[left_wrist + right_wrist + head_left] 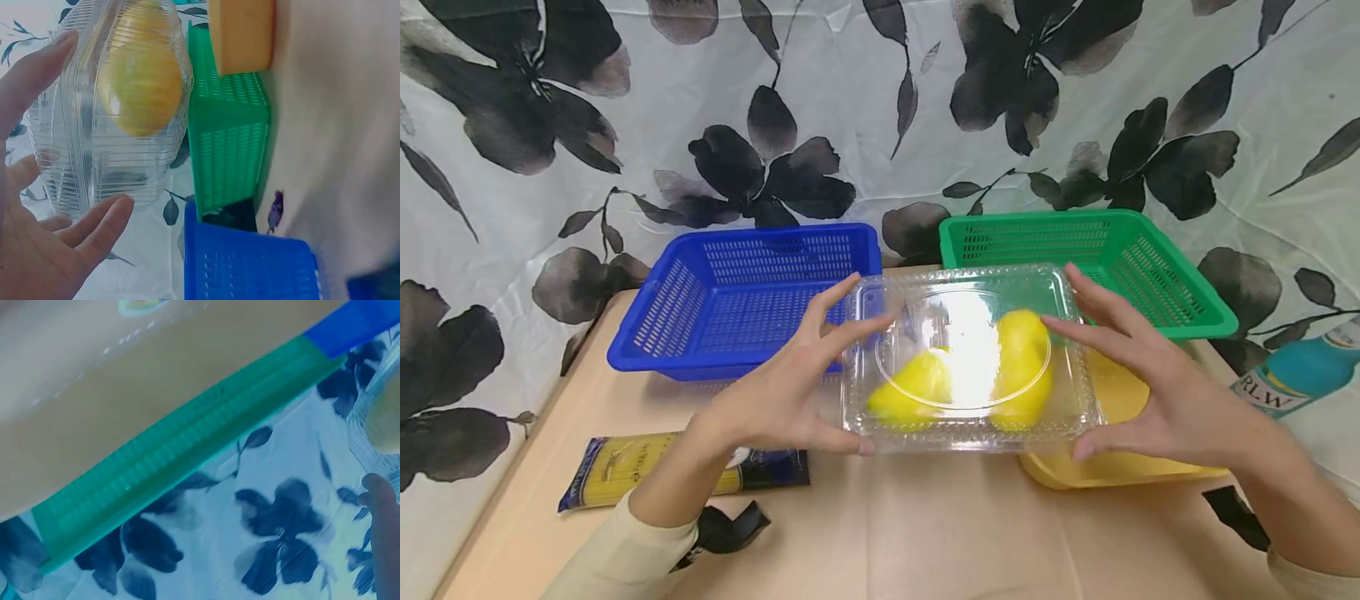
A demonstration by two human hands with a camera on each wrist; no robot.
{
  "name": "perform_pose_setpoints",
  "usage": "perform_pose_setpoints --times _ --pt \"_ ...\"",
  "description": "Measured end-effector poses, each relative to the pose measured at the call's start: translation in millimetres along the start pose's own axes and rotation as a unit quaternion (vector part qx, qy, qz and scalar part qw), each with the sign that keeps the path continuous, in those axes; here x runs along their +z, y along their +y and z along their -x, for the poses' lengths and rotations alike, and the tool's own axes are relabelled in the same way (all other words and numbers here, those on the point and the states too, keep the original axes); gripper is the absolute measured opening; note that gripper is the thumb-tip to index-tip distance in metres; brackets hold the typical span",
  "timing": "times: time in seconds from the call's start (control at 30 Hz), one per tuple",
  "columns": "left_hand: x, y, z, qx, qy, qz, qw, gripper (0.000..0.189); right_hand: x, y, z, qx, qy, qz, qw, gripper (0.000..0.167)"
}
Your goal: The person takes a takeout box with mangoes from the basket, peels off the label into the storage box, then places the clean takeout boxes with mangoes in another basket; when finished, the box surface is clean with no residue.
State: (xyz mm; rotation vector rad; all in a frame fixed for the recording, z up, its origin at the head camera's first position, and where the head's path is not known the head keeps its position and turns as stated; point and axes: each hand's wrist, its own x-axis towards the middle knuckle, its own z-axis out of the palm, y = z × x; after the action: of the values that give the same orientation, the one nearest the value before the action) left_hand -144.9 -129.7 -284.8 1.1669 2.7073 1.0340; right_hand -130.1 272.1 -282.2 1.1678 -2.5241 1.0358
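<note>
A clear plastic clamshell container [863,375] is raised above the table, its lid closed. Inside lie two yellow, pear-shaped fruits, one on the left [917,387] and one on the right [1022,367]. My left hand [775,392] grips the left end, thumb at the lower corner and fingers at the upper edge. On the opposite end, my right hand [1165,400] holds the container the same way. From the left wrist, the ribbed container side [125,169] shows between thumb and fingers. Only a finger [381,506] and the container's edge [362,437] appear in the right wrist view.
Behind the container stand a blue basket [775,236] at left and a green basket [1187,304] at right. A yellow bin [1120,392] sits behind my right hand. A spaghetti packet [632,467] lies by my left forearm. A teal bottle [1307,371] is at far right.
</note>
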Motion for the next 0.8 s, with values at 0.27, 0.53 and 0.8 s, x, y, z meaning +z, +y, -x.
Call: perform_pose_setpoints --times 0.27,0.53,0.8 --pt "-1.2 -4.2 -48.2 0.006 -0.014 0.042 0.9990 0.115 -33 12 -6.9 0.014 0.000 0.022 0.9997 0.117" --pt "11.1 -8.6 -78.7 0.016 0.016 0.062 0.9978 0.113 -53 20 -11.5 0.043 0.006 0.022 0.9988 0.115" --pt "29.0 -15.9 -110.3 0.006 0.051 0.095 0.9941 0.105 -62 46 -18.2 0.074 0.023 0.032 0.9965 0.111"
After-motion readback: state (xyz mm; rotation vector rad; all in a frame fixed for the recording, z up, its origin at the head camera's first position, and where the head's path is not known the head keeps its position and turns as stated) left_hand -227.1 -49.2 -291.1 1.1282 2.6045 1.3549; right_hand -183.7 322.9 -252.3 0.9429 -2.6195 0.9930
